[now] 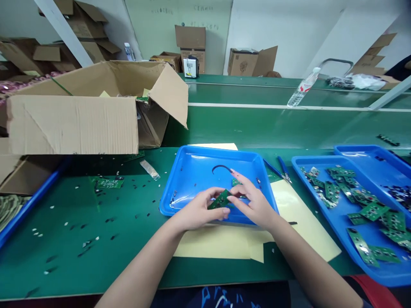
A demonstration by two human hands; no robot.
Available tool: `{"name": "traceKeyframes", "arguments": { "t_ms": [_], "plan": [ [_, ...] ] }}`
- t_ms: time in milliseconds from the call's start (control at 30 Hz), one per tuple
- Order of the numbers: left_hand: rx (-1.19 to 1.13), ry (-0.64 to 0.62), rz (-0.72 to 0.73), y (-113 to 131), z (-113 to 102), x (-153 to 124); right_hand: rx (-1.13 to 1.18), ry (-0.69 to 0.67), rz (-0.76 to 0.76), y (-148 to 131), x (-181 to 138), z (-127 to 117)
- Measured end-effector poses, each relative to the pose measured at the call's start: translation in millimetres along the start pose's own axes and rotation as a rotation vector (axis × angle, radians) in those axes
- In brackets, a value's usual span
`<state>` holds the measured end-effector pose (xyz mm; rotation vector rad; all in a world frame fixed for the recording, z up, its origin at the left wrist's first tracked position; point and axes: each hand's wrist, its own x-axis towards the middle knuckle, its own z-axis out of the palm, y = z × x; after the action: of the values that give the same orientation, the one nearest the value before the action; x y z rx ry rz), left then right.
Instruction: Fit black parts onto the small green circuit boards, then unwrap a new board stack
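Left grip (202,206), a bare hand, clasped on a small green circuit board (220,200).

On my head-camera feed I see that board above the near side of a shallow, rectangular blue plastic tray (199,171); the bare-handed right grip (257,203) has its fingertips at the board's right end, though I cannot tell whether they pinch it. Pale yellow paper sheets (221,246) lie under the tray on the green tabletop (128,241).
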<state>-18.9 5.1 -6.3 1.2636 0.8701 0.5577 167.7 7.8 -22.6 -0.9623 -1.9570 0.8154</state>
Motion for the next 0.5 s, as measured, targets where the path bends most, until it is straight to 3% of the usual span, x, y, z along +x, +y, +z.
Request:
{"name": "traceKeyframes", "arguments": {
  "t_ms": [67, 133, 200, 267, 333, 500],
  "plan": [
    [0.035, -0.118, -0.073, 3.0, -1.5, -1.4, 0.026, -0.019, -0.032, 1.0, -3.1, -3.1],
    [0.104, -0.102, -0.079, 6.9, -7.0, -2.7, 0.08, 0.068, -0.035, 0.9, -5.1, -6.5],
    [0.129, 0.083, -0.034, 11.2, -14.7, -4.1, 0.136, 0.214, -0.019, -0.4, -6.2, -9.9],
    [0.067, 0.354, 0.036, 14.3, -20.3, -5.2, 0.179, 0.29, 0.012, -2.8, -6.9, -12.2],
    [-0.006, 0.511, 0.099, 15.3, -20.1, -5.5, 0.198, 0.247, 0.016, -5.9, -7.8, -12.4],
    [0.04, 0.384, 0.143, 11.9, -2.5, -3.4, 0.172, 0.02, -0.047, -12.6, -10.4, -8.1]
  ]
}}
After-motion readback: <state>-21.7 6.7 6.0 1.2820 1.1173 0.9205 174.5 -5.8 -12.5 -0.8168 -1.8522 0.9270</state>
